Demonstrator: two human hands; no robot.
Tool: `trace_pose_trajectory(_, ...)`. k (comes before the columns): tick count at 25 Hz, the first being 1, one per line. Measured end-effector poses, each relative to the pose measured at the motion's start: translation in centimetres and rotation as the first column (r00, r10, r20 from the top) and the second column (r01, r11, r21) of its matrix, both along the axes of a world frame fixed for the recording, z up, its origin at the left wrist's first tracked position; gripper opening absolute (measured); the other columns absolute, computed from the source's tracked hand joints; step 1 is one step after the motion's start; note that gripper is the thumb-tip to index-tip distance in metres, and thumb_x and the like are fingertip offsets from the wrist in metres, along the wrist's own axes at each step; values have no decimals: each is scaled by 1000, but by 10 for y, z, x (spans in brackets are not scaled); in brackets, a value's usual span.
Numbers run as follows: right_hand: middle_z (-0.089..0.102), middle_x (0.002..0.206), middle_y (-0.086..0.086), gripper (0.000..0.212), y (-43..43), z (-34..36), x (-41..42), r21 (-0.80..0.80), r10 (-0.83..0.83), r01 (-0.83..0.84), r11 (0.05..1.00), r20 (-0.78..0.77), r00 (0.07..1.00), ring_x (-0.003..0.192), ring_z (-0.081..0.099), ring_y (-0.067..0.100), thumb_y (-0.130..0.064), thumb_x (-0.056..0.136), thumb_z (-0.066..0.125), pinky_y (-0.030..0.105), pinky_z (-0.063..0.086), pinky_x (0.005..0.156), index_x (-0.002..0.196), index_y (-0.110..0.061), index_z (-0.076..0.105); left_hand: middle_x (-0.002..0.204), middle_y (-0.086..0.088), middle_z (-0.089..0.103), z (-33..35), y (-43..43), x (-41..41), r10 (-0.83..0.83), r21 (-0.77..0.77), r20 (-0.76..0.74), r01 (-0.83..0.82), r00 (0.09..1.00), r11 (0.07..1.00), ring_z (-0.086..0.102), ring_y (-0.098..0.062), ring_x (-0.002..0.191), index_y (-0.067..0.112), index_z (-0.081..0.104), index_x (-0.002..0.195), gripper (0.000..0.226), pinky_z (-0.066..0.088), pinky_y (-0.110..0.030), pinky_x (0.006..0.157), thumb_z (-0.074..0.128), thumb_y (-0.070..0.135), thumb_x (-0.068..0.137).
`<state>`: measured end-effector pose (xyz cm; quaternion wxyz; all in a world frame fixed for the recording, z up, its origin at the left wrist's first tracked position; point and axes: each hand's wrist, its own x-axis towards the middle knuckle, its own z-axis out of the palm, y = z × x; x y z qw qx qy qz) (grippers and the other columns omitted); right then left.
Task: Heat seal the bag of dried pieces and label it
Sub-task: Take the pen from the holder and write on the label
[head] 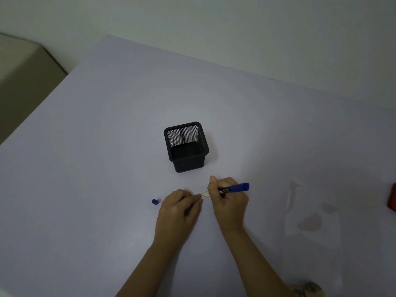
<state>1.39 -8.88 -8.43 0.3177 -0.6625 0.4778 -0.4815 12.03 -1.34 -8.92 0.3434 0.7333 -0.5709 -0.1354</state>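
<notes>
One pale lilac bench (107,146) fills most of the view, backed at the far side by a plain light wall (214,22). One clear bag (310,219) with a few brownish dried pieces inside is laid flat at the near right, well apart from both hands. One black mesh pen holder (186,146) is stood upright at the middle, just beyond the hands. One red object (392,199) is cut off by the right edge. The left hand (179,207) is pressed down with its fingertips closed on the left end of one small white label (204,194). The right hand (229,199) is closed around one blue marker (234,188), its tip hidden at the label. One blue cap (154,201) is stood left of the left hand.
</notes>
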Motion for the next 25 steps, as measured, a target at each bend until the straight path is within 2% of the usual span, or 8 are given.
trace_pose_trajectory(7,54,49,8,33,-1,1,0,-3,-28,28,1000,-18,999,54,48,18,-21,84,56,7,38,49,57,-2,55,73,-2,66,1,0,-1,2,3,-6,-2,1000,1000,58,-11,66,9,74,88,35,49,-21,59,53,36,83)
trace_pose_trajectory(13,55,49,8,34,-1,3,1,-5,-45,44,999,-19,999,54,49,19,-23,84,55,11,39,49,57,-3,55,73,-2,65,3,-1,-1,1,2,-7,-1,1000,1000,58,-11,65,9,74,88,34,45,-17,61,53,36,83)
trace_pose_trajectory(16,55,49,7,34,-1,4,2,-6,-48,47,999,-20,999,55,49,19,-24,84,55,8,38,49,57,-3,56,73,-2,65,4,-1,-1,5,7,-10,-5,1000,1000,58,-11,66,9,74,88,34,47,-20,60,53,36,84)
trace_pose_trajectory(19,55,50,4,34,0,4,2,23,-55,55,998,2,999,55,50,18,-26,84,54,5,38,48,58,-3,57,73,-1,66,5,-1,-1,6,14,-11,-5,1000,1000,58,-10,65,9,74,88,34,46,-17,61,53,36,83)
trace_pose_trajectory(22,53,51,-1,34,0,4,3,60,-70,69,996,12,998,54,51,20,-29,84,54,12,40,46,59,-6,58,74,-1,65,6,-1,-2,13,25,-24,-13,1000,1000,54,-6,67,10,74,89,33,46,-17,60,53,36,84)
trace_pose_trajectory(25,50,52,-10,31,0,6,3,94,-72,70,993,16,997,53,52,16,-29,84,56,11,40,47,60,-9,58,75,-1,66,7,-1,-2,16,29,-27,-16,1000,999,56,-7,67,10,74,88,34,48,-19,60,53,36,84)
